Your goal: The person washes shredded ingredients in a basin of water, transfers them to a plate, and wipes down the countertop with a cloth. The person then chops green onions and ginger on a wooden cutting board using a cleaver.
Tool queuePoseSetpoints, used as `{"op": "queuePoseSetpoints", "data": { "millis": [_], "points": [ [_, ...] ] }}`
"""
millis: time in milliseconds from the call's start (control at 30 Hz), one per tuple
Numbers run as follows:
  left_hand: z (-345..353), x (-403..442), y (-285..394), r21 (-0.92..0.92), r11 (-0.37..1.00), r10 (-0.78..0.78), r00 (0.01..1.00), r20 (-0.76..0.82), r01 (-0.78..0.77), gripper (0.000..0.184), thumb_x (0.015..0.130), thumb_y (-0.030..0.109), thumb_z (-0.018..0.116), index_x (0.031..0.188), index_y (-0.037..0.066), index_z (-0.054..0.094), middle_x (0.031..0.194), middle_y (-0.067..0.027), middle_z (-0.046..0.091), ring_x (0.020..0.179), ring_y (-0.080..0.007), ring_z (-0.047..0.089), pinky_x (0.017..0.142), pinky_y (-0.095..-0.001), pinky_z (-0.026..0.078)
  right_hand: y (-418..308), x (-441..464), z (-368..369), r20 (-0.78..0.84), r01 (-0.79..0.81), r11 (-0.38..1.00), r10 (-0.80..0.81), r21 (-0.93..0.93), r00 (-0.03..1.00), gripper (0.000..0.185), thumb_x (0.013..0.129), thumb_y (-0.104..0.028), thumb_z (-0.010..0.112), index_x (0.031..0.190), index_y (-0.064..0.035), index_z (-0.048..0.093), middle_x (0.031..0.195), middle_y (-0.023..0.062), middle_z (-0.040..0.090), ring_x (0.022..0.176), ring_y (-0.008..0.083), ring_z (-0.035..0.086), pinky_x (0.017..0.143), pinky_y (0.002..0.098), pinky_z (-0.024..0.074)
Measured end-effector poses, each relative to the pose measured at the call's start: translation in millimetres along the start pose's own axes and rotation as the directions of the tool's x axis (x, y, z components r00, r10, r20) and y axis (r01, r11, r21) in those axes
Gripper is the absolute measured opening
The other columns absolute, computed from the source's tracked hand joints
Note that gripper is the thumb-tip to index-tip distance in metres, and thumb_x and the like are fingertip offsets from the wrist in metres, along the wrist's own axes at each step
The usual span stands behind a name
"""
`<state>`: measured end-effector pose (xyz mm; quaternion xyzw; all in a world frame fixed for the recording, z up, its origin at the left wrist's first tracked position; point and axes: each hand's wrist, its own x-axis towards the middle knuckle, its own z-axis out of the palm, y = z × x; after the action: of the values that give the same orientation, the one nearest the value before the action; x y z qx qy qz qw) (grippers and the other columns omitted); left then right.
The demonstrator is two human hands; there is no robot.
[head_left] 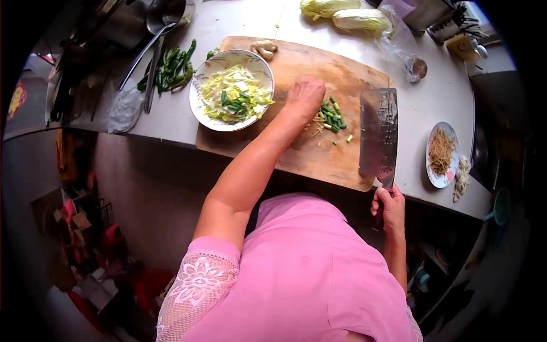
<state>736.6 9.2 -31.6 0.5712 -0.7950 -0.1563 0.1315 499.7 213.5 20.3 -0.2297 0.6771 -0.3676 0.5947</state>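
My left hand (306, 96) is over the wooden cutting board (273, 74), its fingers closed and pointing down at the left edge of a pile of chopped green onion (332, 115). What its fingers hold, if anything, is hidden. Thin pale strips (315, 127) lie just below it. My right hand (390, 206) is wrapped round the handle of a cleaver (378, 134), whose wide blade lies over the board's right side. To the left, a white bowl (196, 97) holds shredded cabbage (231, 85) topped with cut green onion.
Ginger (264, 49) rests at the board's back edge. Green peppers (174, 67), a ladle (149, 56) and a plastic bag (125, 106) are at left. Cabbages (362, 20) lie at the back. A plate (450, 178) of brown shreds stands at right, beside a cloth (462, 178).
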Motion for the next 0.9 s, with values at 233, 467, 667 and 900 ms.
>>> {"op": "queuePoseSetpoints", "data": {
  "millis": [233,467,667,900],
  "points": [
    [-2,2,1,0.034,0.999,0.007,1.0,0.015,-0.008,0.009,0.073,0.001,0.051,0.077,0.0,0.06,0.079,-0.0191,0.061,0.077,-0.0331,0.061,0.067,-0.039,0.051,-3,0,0,-0.002,0.029,0.996,-0.029,-0.085,1.0,0.009,0.083,-0.009,0.054,0.082,-0.0041,0.046,0.061,0.0039,0.05,0.042,0.0102,0.046,0.036,0.0235,0.0392],
    [-60,-48,6,-0.324,0.946,-0.058,0.975,-0.214,-0.015,0.006,0.072,0.005,0.056,0.075,0.0,0.055,0.078,-0.0173,0.058,0.071,-0.0326,0.058,0.064,-0.0385,0.048,-7,-2,6,-0.041,0.034,0.994,-0.038,-0.104,0.998,0.012,0.082,-0.01,0.054,0.077,-0.0051,0.045,0.058,0.0036,0.049,0.041,0.0107,0.046,0.036,0.0234,0.0389],
    [-97,-87,-69,-0.183,0.975,-0.189,0.898,-0.398,0.124,0.011,0.071,-0.002,0.055,0.08,0.003,0.053,0.075,-0.0128,0.055,0.071,-0.0313,0.055,0.064,-0.0394,0.044,-11,-7,11,-0.065,0.006,0.984,-0.018,-0.178,0.998,0.009,0.082,-0.009,0.055,0.084,-0.0033,0.049,0.059,0.0024,0.05,0.043,0.0094,0.046,0.037,0.023,0.0381],
    [-113,-98,-64,-0.07,0.984,-0.177,0.822,-0.541,0.165,0.019,0.08,0.005,0.057,0.097,0.004,0.062,0.084,-0.0106,0.057,0.076,-0.026,0.057,0.068,-0.0337,0.046,-8,-7,12,-0.045,0.035,0.992,-0.041,-0.123,0.998,0.006,0.082,-0.008,0.054,0.082,-0.0038,0.05,0.06,0.001,0.05,0.042,0.0078,0.046,0.037,0.0221,0.0374]
  ]
}}
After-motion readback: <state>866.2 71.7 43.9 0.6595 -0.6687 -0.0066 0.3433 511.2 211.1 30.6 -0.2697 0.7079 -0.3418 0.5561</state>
